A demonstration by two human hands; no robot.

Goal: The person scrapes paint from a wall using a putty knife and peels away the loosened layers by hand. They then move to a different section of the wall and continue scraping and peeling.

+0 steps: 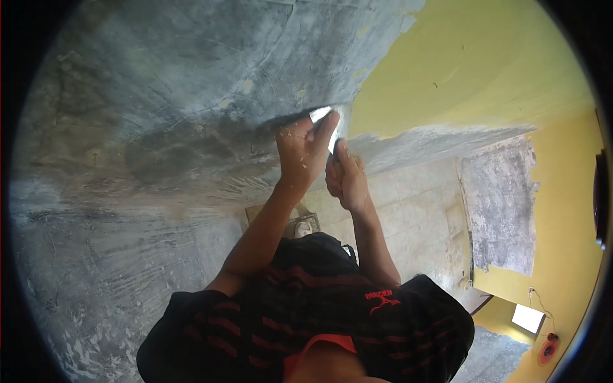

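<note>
We are looking along a wall point(159, 127) whose surface has been stripped to bare grey, streaked and scratched, with a few small flecks of yellow paint left on it. Both of our hands are up against it at the ragged edge where the grey meets the remaining yellow paint point(460, 57). Our left hand point(303, 150) is pressed flat-fingered on top of a metal scraper blade point(321, 115), its fingers stretched forward over the bright blade and its skin dusted with pale specks. Our right hand point(345, 179) sits just beside and below it, clenched around what must be the scraper's handle, though the handle itself is hidden inside the fist. The blade lies against the wall right at the paint edge, only its shiny corner showing past the left fingers. Both forearms reach up from a dark shirt point(306, 313) with red stripes and a small red logo. Beyond the hands we see a pale tiled floor point(408, 223), and on it, close behind the left forearm, something that looks like a light-coloured shoe point(303, 226), partly hidden. Farther off, another yellow wall carries a large scraped grey patch point(501, 204), and near the lower right edge of the view sits a small red round object point(548, 349), too small to identify.
</note>
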